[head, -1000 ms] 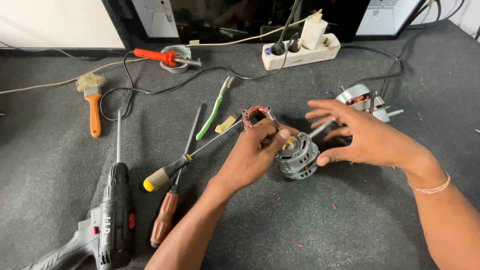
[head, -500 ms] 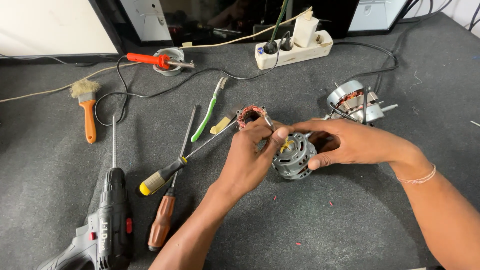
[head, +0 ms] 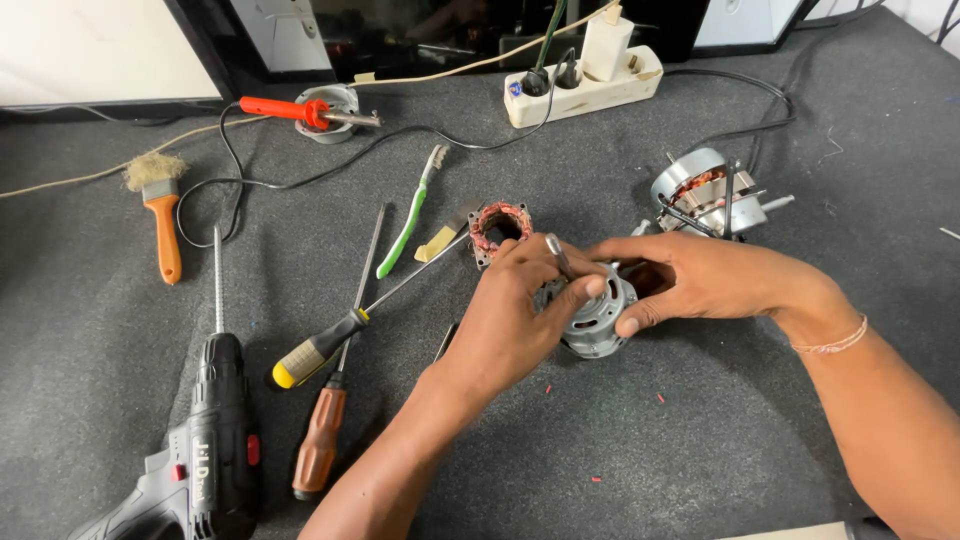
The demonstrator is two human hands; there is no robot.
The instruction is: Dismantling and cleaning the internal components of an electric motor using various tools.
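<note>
Both hands, left (head: pixel 520 315) and right (head: pixel 690 285), closed round motor (head: pixel 600 318) mid-bench: likely heavy, rigid, best gripped by rim.

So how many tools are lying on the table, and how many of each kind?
Screwdrivers: 2, yellow-black handle and brown handle
Drill: 1
Brushes: 2, orange paintbrush and green toothbrush
Soldering iron: 1
Total: 6

Both hands, left and right, hold the grey motor.

Motor housing (head: pixel 598 318) between both hands; screwdrivers (head: pixel 330 400) left, drill (head: pixel 205 450) leftmost.
</note>
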